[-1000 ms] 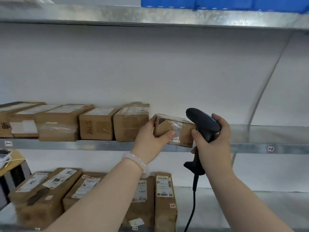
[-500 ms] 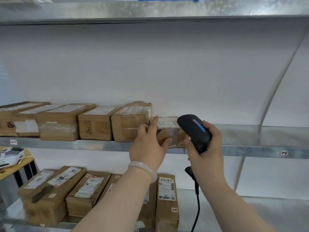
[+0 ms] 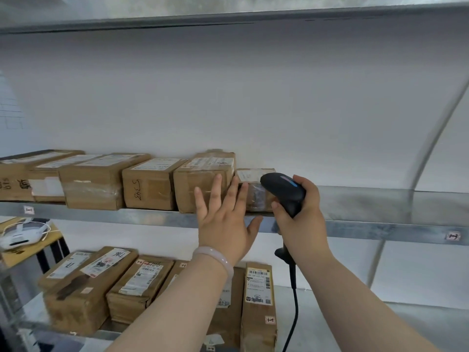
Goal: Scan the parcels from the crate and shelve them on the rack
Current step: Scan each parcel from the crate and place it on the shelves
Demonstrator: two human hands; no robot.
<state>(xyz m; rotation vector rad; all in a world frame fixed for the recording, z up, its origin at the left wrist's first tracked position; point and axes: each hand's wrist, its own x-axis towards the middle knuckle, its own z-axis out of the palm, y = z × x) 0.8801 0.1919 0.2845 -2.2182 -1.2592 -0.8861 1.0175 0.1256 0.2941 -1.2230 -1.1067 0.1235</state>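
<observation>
A small taped cardboard parcel (image 3: 253,191) lies on the middle shelf (image 3: 380,224) of the metal rack, at the right end of a row of brown parcels (image 3: 149,184). My left hand (image 3: 225,214) is spread with straight fingers in front of that parcel and its neighbour (image 3: 200,184), fingertips at their faces, holding nothing. My right hand (image 3: 302,214) grips a black corded barcode scanner (image 3: 284,191) just right of the small parcel, partly hiding it.
The middle shelf runs bare to the right of the scanner. Several labelled parcels (image 3: 121,280) lie on the lower shelf. A white device (image 3: 22,232) with a cable sits on a yellow stand at the far left. The upper shelf (image 3: 228,13) spans overhead.
My left hand set the small parcel down at the end of the row, let go and spread its fingers. The scanner hand stayed close beside it.
</observation>
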